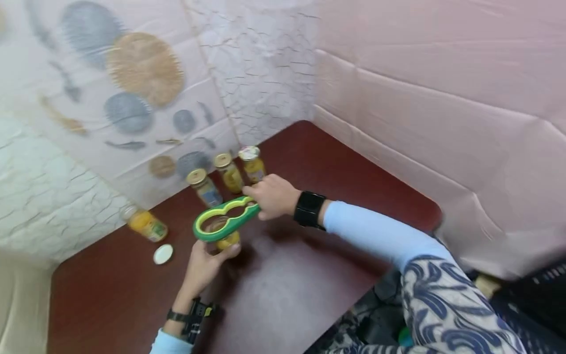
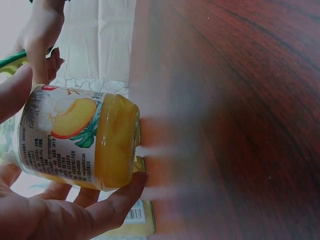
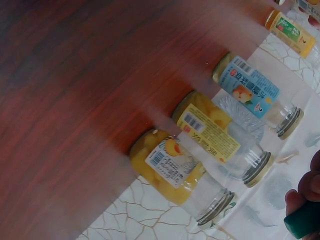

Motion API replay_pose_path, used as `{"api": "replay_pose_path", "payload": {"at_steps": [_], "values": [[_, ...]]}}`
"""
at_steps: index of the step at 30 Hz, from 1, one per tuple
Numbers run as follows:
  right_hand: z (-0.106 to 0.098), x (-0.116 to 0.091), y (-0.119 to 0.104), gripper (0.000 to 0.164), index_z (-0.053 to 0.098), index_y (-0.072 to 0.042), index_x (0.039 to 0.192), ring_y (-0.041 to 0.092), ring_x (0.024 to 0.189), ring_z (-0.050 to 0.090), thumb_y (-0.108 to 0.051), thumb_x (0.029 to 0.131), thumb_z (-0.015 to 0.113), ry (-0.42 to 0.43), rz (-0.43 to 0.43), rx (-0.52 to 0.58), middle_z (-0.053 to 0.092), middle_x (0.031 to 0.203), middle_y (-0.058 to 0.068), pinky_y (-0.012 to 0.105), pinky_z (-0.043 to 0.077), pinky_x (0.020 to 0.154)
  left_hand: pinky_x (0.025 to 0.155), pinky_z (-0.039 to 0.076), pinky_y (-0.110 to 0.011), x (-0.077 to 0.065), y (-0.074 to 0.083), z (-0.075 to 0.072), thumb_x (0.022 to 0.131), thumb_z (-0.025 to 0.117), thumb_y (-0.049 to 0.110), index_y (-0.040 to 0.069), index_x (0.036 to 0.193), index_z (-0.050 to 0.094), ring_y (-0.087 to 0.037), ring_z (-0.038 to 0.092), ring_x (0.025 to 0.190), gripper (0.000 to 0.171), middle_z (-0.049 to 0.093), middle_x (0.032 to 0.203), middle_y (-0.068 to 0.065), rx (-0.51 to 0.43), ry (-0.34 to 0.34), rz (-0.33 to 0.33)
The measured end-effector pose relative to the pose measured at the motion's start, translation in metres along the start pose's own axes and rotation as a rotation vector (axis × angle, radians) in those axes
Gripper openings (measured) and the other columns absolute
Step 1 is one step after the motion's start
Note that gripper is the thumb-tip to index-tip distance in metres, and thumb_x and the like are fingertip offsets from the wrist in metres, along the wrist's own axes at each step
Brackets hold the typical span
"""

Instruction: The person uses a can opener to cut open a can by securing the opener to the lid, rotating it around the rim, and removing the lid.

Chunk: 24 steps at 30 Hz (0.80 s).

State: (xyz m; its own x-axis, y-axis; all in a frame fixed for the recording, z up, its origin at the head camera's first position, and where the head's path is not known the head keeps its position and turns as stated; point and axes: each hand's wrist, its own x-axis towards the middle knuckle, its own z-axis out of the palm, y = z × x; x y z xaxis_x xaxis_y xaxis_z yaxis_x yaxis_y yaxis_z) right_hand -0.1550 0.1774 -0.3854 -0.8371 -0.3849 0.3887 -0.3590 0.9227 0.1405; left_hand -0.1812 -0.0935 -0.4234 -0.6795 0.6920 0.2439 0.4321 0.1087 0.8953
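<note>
My left hand (image 1: 204, 264) grips a glass jar of yellow fruit (image 1: 228, 241) and holds it above the table; a peach shows on its label in the left wrist view. The right hand (image 1: 275, 196) holds one end of a green and yellow jar opener (image 1: 233, 226). In the head view the opener's far ring lies over the jar's top, hiding part of it. Whether the ring touches the lid I cannot tell. At the edge of the right wrist view show the opener's green end (image 3: 302, 220) and a few fingertips.
Three lidded fruit jars, one with a blue label (image 1: 206, 189), one yellow-labelled (image 3: 209, 132) and one with a peach label (image 3: 172, 162), stand near the wall. Left of them stand an orange-filled jar (image 1: 148, 226) and a loose white lid (image 1: 163, 254) on the dark red table (image 1: 110, 295).
</note>
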Motion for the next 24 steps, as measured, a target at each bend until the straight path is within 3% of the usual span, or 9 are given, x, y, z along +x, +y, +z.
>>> {"api": "replay_pose_path", "payload": {"at_steps": [3, 6, 12, 18, 24], "values": [[0.0, 0.022, -0.009, 0.026, 0.062, -0.014, 0.096, 0.012, 0.048, 0.032, -0.019, 0.071, 0.067, -0.051, -0.035, 0.016, 0.041, 0.056, -0.005, 0.031, 0.02, 0.048, 0.087, 0.058, -0.033, -0.011, 0.0, -0.013, 0.093, 0.078, 0.014, 0.014, 0.135, 0.06, -0.026, 0.067, 0.108, 0.046, 0.068, 0.122, -0.012, -0.002, 0.015, -0.042], [0.0, 0.025, -0.014, 0.024, 0.062, -0.014, 0.094, 0.012, 0.048, 0.035, -0.019, 0.07, 0.066, -0.051, -0.031, 0.0, 0.041, 0.056, -0.006, 0.029, 0.022, 0.048, 0.085, 0.059, -0.031, -0.015, 0.001, -0.015, 0.093, 0.078, 0.014, 0.015, 0.134, 0.06, -0.029, 0.067, 0.107, 0.045, 0.067, 0.122, -0.012, -0.016, 0.034, -0.058], [-0.005, 0.014, -0.012, 0.025, 0.061, -0.015, 0.093, 0.015, 0.049, 0.043, -0.024, 0.072, 0.071, -0.015, 0.002, 0.003, 0.05, 0.059, -0.004, 0.029, 0.029, 0.05, 0.085, 0.059, -0.031, -0.01, 0.003, -0.012, 0.091, 0.079, 0.01, 0.014, 0.133, 0.061, -0.024, 0.067, 0.105, 0.046, 0.069, 0.121, -0.01, 0.031, 0.039, -0.063], [-0.005, 0.0, -0.012, 0.021, 0.06, -0.015, 0.089, 0.017, 0.051, 0.045, -0.023, 0.074, 0.072, 0.024, 0.016, 0.013, 0.052, 0.059, -0.003, 0.031, 0.032, 0.052, 0.09, 0.057, -0.044, -0.009, 0.004, -0.007, 0.089, 0.08, 0.01, 0.01, 0.131, 0.062, -0.027, 0.066, 0.108, 0.045, 0.069, 0.121, -0.01, 0.052, 0.043, -0.078], [-0.001, -0.012, -0.009, 0.02, 0.058, -0.015, 0.087, 0.018, 0.052, 0.046, -0.024, 0.077, 0.073, 0.055, 0.032, 0.007, 0.052, 0.06, -0.004, 0.033, 0.036, 0.053, 0.09, 0.056, -0.05, -0.004, -0.011, -0.004, 0.088, 0.081, 0.01, 0.012, 0.135, 0.06, -0.023, 0.066, 0.106, 0.051, 0.068, 0.122, -0.009, 0.055, 0.054, -0.074]]}}
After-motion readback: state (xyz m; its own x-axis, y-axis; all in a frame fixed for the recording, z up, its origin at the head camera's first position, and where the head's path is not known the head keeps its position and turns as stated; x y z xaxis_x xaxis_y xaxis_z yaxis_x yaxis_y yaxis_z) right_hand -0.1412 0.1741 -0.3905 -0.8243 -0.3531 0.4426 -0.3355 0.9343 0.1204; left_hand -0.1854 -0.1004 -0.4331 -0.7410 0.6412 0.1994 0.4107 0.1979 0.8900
